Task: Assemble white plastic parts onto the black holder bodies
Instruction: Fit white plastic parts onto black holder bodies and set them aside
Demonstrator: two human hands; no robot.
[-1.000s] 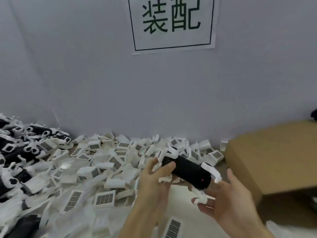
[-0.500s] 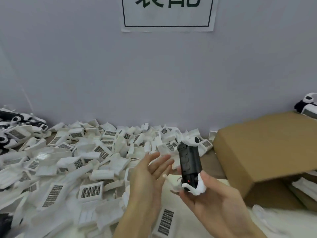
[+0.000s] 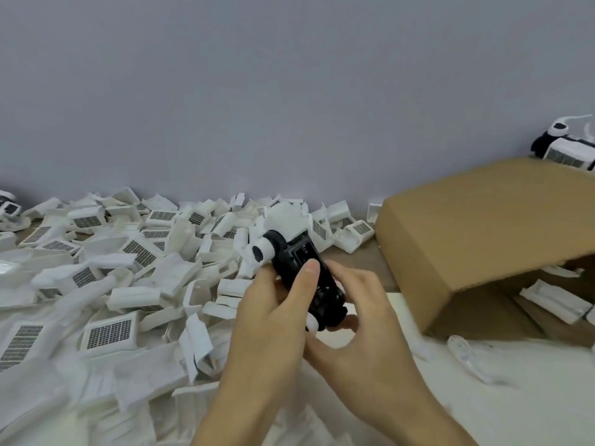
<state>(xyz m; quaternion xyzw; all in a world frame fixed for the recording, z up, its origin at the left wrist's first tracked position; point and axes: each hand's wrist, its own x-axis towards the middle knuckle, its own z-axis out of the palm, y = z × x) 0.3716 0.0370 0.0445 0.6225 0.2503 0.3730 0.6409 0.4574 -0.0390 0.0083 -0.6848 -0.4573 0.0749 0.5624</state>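
A black holder body (image 3: 299, 268) is held between both hands at centre, tilted with its far end up. A white round part (image 3: 259, 252) sticks out on its upper left and a white piece (image 3: 286, 222) sits at its top. My left hand (image 3: 273, 313) grips the body from the left, thumb pressed on its upper face. My right hand (image 3: 363, 320) holds the body's lower end from the right and below, fingers curled under it. A small white piece (image 3: 311, 324) shows at the lower end.
A big heap of loose white plastic parts with grid labels (image 3: 109, 284) covers the table on the left. An open cardboard box (image 3: 476, 239) lies on its side at right, with white parts inside (image 3: 553, 300). An assembled holder (image 3: 563, 149) sits behind it. A grey wall stands behind.
My left hand, open beside the holder before, now grips it with the thumb on top. The holder has tilted and both hands hold it. The view has dropped lower and to the right.
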